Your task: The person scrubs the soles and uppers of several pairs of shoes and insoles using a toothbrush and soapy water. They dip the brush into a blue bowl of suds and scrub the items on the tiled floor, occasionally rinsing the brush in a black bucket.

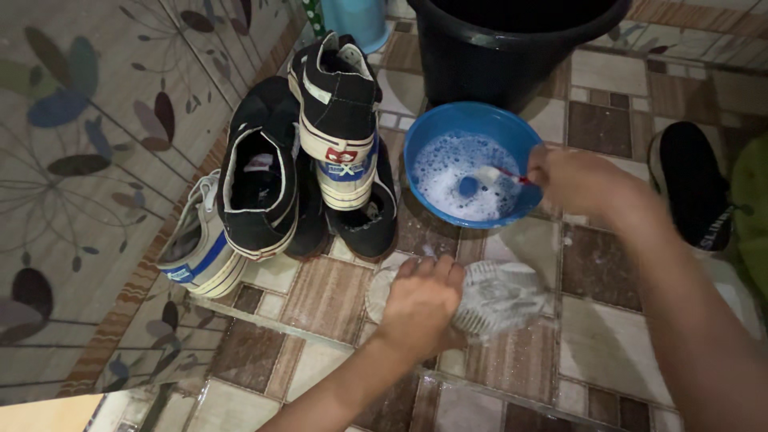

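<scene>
My left hand [422,298] presses down on a sudsy white shoe [500,296] lying sole-up on the tiled floor [320,296]. In my right hand [570,178] is a small brush with a red handle [500,173]. Its head dips into the foamy water of a blue basin [424,136]. The basin sits just beyond the shoe.
A pile of black and white sneakers [336,120] leans against the patterned wall [88,144] on the left. A big black bucket [512,56] stands behind the basin. One black shoe [694,184] lies at the right. A light blue container [356,20] is at the top.
</scene>
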